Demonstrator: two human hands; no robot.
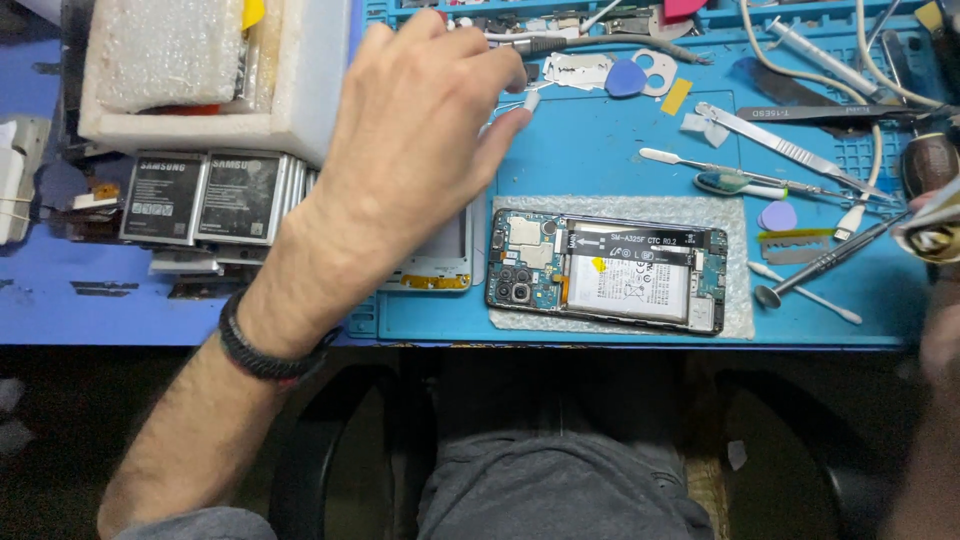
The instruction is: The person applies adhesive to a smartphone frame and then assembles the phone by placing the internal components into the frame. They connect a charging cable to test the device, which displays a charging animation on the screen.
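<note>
Opened smartphone (pixel 607 271): lying back-cover off, battery and circuit boards showing, on a grey pad (pixel 735 310) at the near edge of the blue repair mat (pixel 600 150).

White phone frame (pixel 440 265): sitting just left of the smartphone, partly under the left wrist.

Spare batteries (pixel 205 197): standing in a row on the blue surface (pixel 60 300), in front of a white foam box (pixel 300 110).

Left hand (pixel 415 140): reaching across the mat, its grip pinching a small white piece (pixel 530 100) between thumb and fingertips, beyond the smartphone.

Right hand (pixel 940 215): showing only at the right edge, blurred; its grip is closing around a small yellowish object (pixel 935 240), kind unclear.

Tweezers (pixel 780 140), spudger (pixel 700 163), blue pick (pixel 625 78): lying farther back on the mat.
</note>
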